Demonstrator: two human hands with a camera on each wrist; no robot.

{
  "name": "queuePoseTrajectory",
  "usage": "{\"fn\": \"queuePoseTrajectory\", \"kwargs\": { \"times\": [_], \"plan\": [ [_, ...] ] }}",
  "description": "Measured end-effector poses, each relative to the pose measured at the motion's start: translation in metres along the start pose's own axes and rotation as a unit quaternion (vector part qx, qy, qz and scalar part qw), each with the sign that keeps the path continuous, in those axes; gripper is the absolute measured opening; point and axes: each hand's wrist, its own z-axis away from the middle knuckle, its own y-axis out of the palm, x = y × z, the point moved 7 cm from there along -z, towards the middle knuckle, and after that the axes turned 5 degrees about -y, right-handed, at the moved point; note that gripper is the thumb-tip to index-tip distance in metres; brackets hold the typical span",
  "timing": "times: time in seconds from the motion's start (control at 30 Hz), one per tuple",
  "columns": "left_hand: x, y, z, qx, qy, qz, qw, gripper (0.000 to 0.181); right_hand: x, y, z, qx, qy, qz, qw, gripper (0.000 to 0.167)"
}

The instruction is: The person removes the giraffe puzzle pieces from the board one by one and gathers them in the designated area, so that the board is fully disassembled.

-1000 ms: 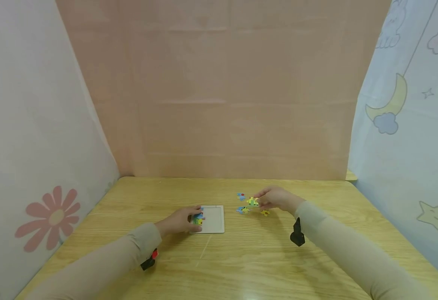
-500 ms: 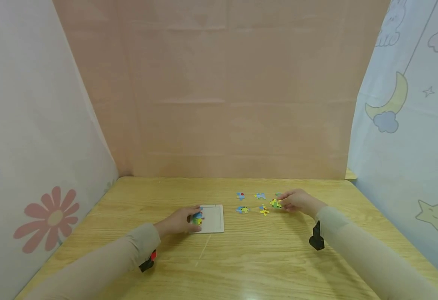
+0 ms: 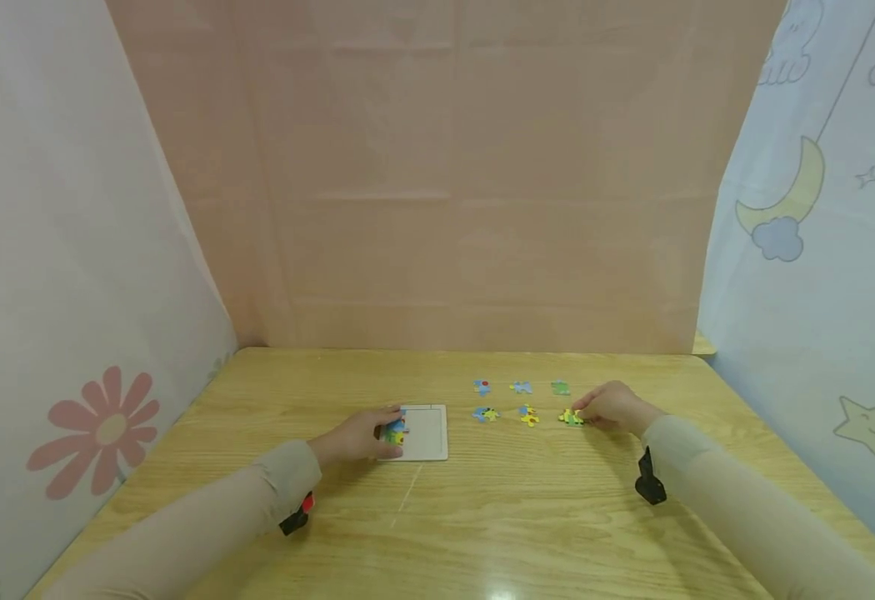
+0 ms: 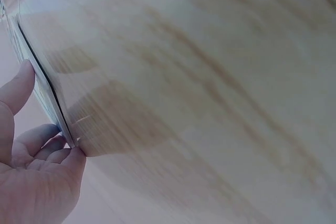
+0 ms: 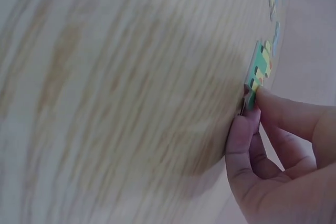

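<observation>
A white puzzle tray (image 3: 427, 435) lies on the table, with colourful jigsaw pieces (image 3: 394, 430) filling its left strip. My left hand (image 3: 355, 436) grips the tray's left side; in the left wrist view the thumb and fingers close around the tray edge (image 4: 48, 90). To the right, my right hand (image 3: 619, 407) pinches a green and yellow puzzle piece (image 3: 570, 418). The right wrist view shows this piece (image 5: 257, 66) between thumb and fingertips, low over or touching the table; I cannot tell which.
Several loose puzzle pieces lie in two rows between the tray and my right hand: a blue-red one (image 3: 482, 387), a light blue one (image 3: 522, 387), a green one (image 3: 561, 387), a blue-yellow one (image 3: 486, 414) and a yellow one (image 3: 529, 416). A pinkish-brown curtain (image 3: 452, 183) hangs behind the table.
My right hand has moved right with the green and yellow piece, to the end of the front row. The green piece in the back row now shows fully. My left hand stays on the tray.
</observation>
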Motion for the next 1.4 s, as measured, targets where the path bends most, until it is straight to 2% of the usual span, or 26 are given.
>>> {"fn": "queuePoseTrajectory", "kwargs": {
  "times": [0.17, 0.4, 0.6, 0.8, 0.93, 1.03, 1.17, 1.4],
  "plan": [
    [-0.001, 0.001, 0.001, 0.000, 0.003, -0.003, 1.0000, 0.072, -0.002, 0.000, -0.004, -0.007, -0.007, 0.008, 0.9999, 0.011],
    [-0.002, 0.002, 0.001, 0.003, 0.001, -0.006, 1.0000, 0.073, -0.003, -0.002, 0.000, -0.024, -0.015, 0.043, 0.9987, 0.013],
    [-0.002, 0.004, 0.000, 0.003, 0.005, -0.010, 0.9999, 0.074, -0.003, -0.003, 0.004, -0.018, -0.007, 0.026, 0.9995, 0.019],
    [0.002, 0.002, 0.000, -0.004, 0.001, 0.021, 0.9998, 0.076, -0.004, -0.004, 0.004, -0.020, 0.011, -0.003, 0.9997, 0.025],
    [0.004, -0.002, -0.002, -0.021, -0.010, 0.039, 0.9990, 0.077, 0.002, -0.003, 0.003, -0.033, 0.016, -0.012, 0.9993, 0.029],
    [0.004, -0.007, -0.004, -0.041, -0.011, 0.039, 0.9983, 0.076, 0.010, 0.000, 0.003, -0.033, 0.000, -0.019, 0.9993, 0.033],
    [0.004, -0.012, -0.007, -0.065, -0.006, 0.021, 0.9977, 0.076, 0.021, 0.010, 0.000, -0.025, -0.018, -0.030, 0.9991, 0.034],
    [0.005, -0.018, -0.008, -0.107, -0.021, -0.011, 0.9940, 0.075, 0.045, 0.036, -0.004, 0.004, -0.046, -0.036, 0.9983, 0.034]
  ]
}}
